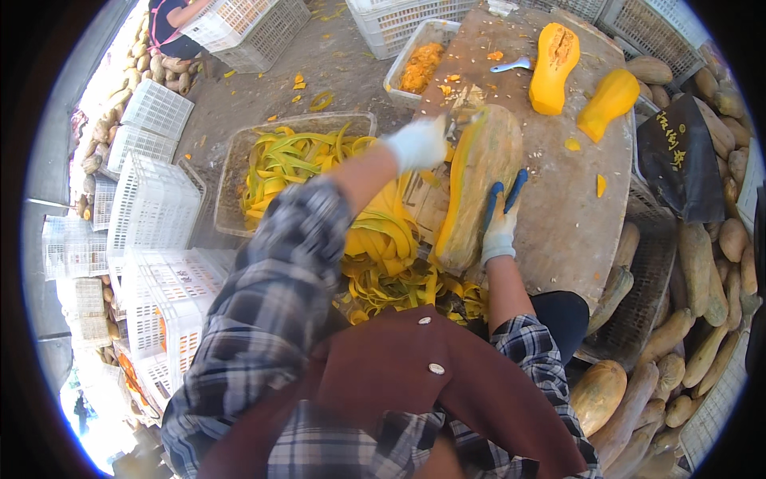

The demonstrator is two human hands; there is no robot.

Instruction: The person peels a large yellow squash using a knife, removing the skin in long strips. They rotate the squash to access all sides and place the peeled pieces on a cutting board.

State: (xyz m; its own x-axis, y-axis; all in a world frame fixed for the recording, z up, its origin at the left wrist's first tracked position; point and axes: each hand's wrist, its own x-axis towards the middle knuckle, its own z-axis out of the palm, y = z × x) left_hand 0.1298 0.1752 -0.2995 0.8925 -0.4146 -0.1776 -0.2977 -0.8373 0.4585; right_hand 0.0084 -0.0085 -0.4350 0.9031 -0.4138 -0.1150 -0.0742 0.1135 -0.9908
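A long tan squash (488,191) lies on the wooden board in front of me, with a band of yellow flesh bared along its left side. My right hand (502,224), in a white glove with blue fingertips, grips its near right end. At its far left end, my gloved left hand (416,145) is closed around a peeler (465,118). Motion blurs that hand and the tool, which is at the peel. Yellow-green peel strips (383,233) hang and pile below, left of the squash.
A plastic tub (221,203) of peelings stands left; another tub (392,75) holds orange pulp. On the board (562,221) are a cut squash half (553,72), a peeled piece (610,102) and a blue-handled spoon (511,64). White crates (158,185) line the left; unpeeled squashes (694,269) fill the right.
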